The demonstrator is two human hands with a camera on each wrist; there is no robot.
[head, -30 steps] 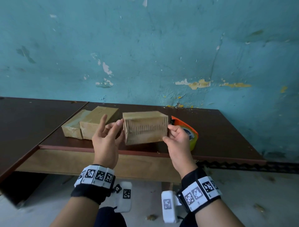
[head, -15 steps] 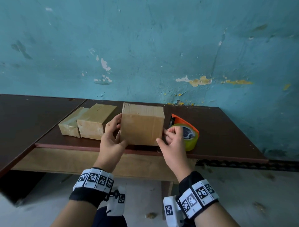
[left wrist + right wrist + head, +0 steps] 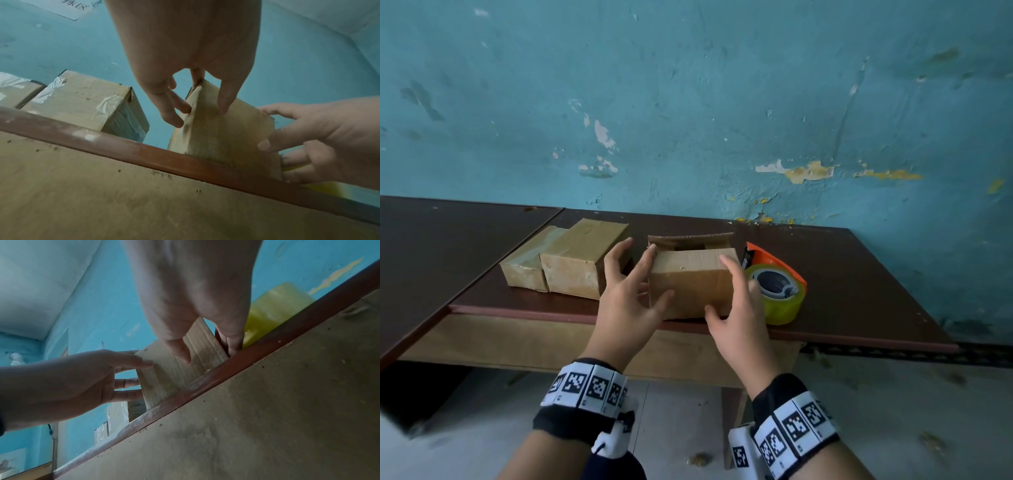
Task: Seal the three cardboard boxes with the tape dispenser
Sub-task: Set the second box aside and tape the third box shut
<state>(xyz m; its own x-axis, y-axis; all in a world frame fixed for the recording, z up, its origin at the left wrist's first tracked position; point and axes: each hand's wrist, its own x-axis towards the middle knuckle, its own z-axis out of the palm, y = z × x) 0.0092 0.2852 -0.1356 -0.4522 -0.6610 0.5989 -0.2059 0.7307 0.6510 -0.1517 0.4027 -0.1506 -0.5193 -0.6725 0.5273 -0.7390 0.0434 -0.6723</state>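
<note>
A small cardboard box point(image 3: 690, 284) stands near the table's front edge, its top flaps loose and partly open. My left hand point(image 3: 643, 277) touches its left corner, thumb on the front face and straight fingers along the side point(image 3: 197, 104). My right hand point(image 3: 717, 284) touches the right corner, thumb on the front face, index finger on the top flap, and the other fingers down the right side point(image 3: 205, 350). The orange tape dispenser point(image 3: 774, 284) with a yellow-green roll lies just right of the box. Two taped boxes point(image 3: 582, 260) point(image 3: 527, 267) sit side by side to the left.
The dark brown table point(image 3: 859, 274) stands against a peeling teal wall point(image 3: 688, 102). Its red-brown front edge point(image 3: 517, 310) runs just below my hands. A second dark tabletop point(image 3: 431, 257) adjoins it on the left. Grey floor lies below.
The box was held up and turned between both hands. It now stands on the table with its opening upward, and both hands have loosened onto its front corners.
</note>
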